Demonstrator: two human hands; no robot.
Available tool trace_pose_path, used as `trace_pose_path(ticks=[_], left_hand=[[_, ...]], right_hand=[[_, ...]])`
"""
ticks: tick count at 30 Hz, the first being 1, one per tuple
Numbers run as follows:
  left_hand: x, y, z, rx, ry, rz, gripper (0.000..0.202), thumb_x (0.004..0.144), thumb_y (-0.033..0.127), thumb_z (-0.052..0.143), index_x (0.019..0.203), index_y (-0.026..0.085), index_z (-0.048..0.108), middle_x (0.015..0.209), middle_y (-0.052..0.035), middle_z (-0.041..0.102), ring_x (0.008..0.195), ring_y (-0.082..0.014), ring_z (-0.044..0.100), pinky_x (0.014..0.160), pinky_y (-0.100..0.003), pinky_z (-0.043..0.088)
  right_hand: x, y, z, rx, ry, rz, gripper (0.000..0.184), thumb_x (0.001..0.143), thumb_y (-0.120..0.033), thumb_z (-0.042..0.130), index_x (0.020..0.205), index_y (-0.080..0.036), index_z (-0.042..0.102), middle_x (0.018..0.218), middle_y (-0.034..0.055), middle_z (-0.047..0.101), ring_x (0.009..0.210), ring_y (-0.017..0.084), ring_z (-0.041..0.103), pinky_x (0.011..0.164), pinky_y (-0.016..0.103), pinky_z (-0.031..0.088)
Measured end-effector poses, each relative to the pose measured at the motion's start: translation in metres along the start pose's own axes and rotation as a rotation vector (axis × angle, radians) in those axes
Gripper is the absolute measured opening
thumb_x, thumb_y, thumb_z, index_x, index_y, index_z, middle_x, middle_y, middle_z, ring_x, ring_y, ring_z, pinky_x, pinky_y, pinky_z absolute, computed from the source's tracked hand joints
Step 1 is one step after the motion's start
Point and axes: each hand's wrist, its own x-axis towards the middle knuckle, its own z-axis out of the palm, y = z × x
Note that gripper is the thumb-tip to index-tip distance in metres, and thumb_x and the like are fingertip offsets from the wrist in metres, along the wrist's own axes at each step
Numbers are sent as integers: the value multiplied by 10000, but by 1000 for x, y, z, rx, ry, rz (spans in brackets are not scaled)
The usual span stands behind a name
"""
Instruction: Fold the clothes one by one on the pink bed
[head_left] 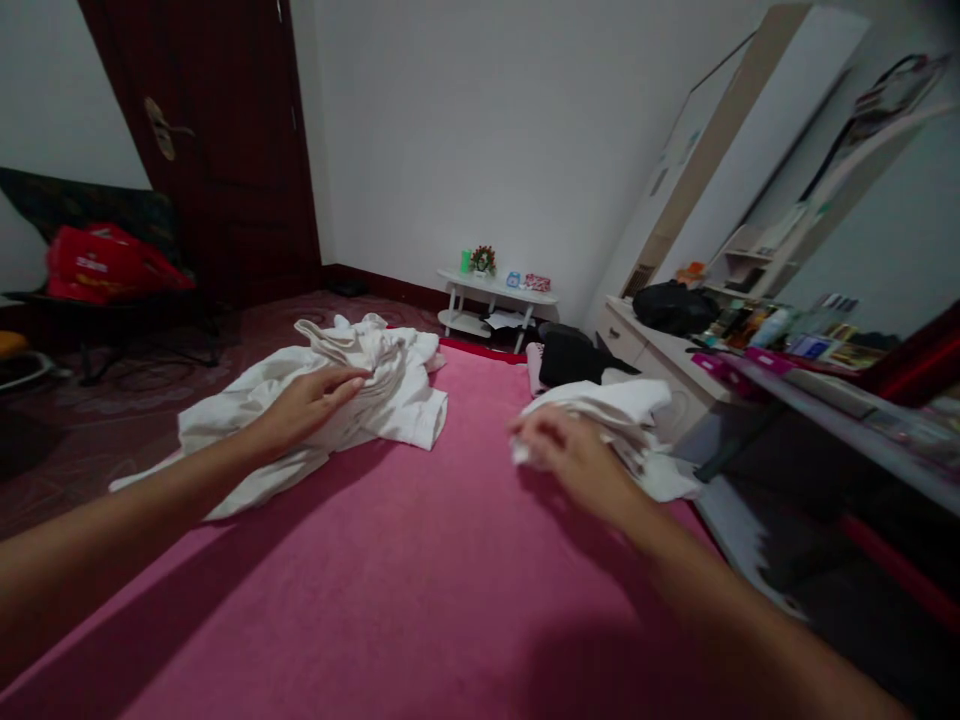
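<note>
My left hand (309,403) lies flat, fingers stretched out, on a crumpled white garment (390,385) spread over the left part of a pink bed cover (420,560). My right hand (574,452) is blurred by motion; its fingers seem closed on the near edge of a second, folded white cloth (622,410) at the right edge of the bed. The two white cloths lie apart, with bare pink cover between them.
Dark clothing (566,358) lies at the bed's far end. A dresser (660,355) with a black bag, bottles and a mirror stands on the right. A small white table (495,300) sits by the far wall. Dark door and a chair with a red bag (97,265) are left.
</note>
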Motion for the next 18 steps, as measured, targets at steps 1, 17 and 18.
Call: trace_pose_path(ticks=[1,17,18], left_hand=[[-5,9,3,-34,-14,17,557,895,589,418,1202,180,640,1264,-75,621,1167,-261,552,995,-338,421],[-69,97,114,37,-465,548,623,831,484,595,1373,219,440,1346,-144,484,1203,-286,489,981,-387,433],[-70,103,123,66,-483,533,589,816,467,614,1331,216,479,1263,-139,537,1132,-285,530,925,-379,462]], right_hand=[[-13,-25,16,59,-403,-132,122,805,-283,585,795,-201,674,800,10,692,714,134,619,680,234,476],[-24,193,-54,-669,246,309,571,716,-534,583,1132,-143,597,1143,164,612,1071,306,564,911,419,434],[-30,197,-58,-645,211,332,510,725,-550,564,1054,-165,623,1064,136,641,1004,292,590,866,400,447]])
